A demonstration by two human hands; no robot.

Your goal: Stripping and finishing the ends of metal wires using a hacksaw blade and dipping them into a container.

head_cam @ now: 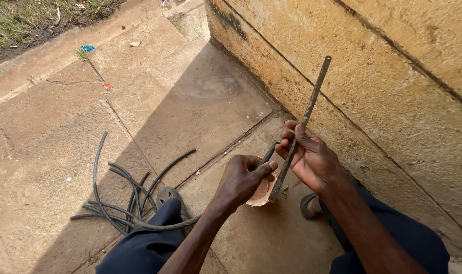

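Right hand [312,157] fingers closed round a thin, stiff hacksaw blade [303,124] at mid-length | left hand [243,177] pinched a bendy black cable [267,153] end beside the blade | small cup [262,194] below the blade.

Cracked concrete paving [53,132] carries a tangle of black cable pieces [124,195] and a small pink cup [262,194].

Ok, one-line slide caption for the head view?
Right hand holds a thin blade against black cable in the left hand, above a small cup.
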